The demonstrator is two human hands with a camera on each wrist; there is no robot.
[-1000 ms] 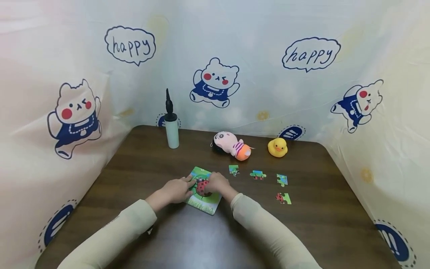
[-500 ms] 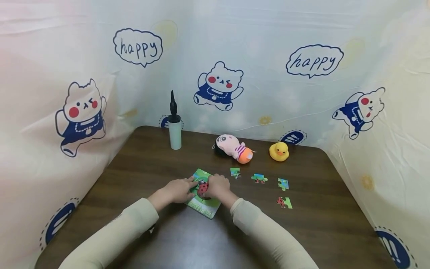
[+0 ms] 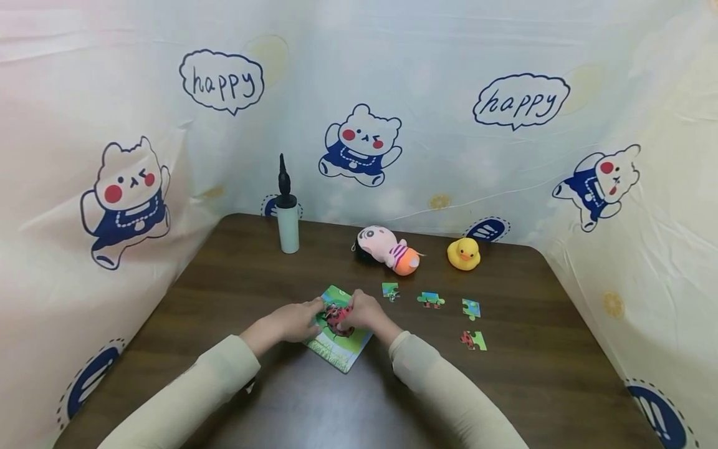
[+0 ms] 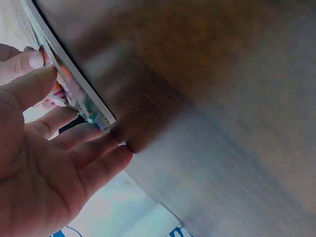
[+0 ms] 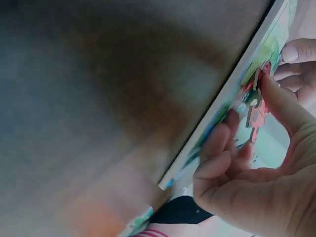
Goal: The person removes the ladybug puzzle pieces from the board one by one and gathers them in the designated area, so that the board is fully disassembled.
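A puzzle board [image 3: 335, 355] with a ladybug picture and green grass lies on the dark table between the two hands. My right hand [image 3: 367, 310] pinches a red ladybug puzzle piece [image 5: 259, 114] between thumb and fingers. The piece is tilted up off the board in the right wrist view. On the board's left side, my left hand [image 3: 293, 320] rests with its fingers extended. In the left wrist view those fingers [image 4: 106, 165] touch the board's edge, and the thumb reaches over its face. The hands partly hide the board.
Several loose puzzle pieces lie right of the board, among them a green one [image 3: 390, 291] and a ladybug one [image 3: 473, 340]. Behind stand a hand pump [image 3: 288, 227] and a yellow rubber duck [image 3: 464, 254]. A plush doll [image 3: 387, 249] lies between them. A printed curtain surrounds the table.
The right hand has tipped the ladybug piece up from the board. The board has turned slightly, and the left hand has stayed at its left side.
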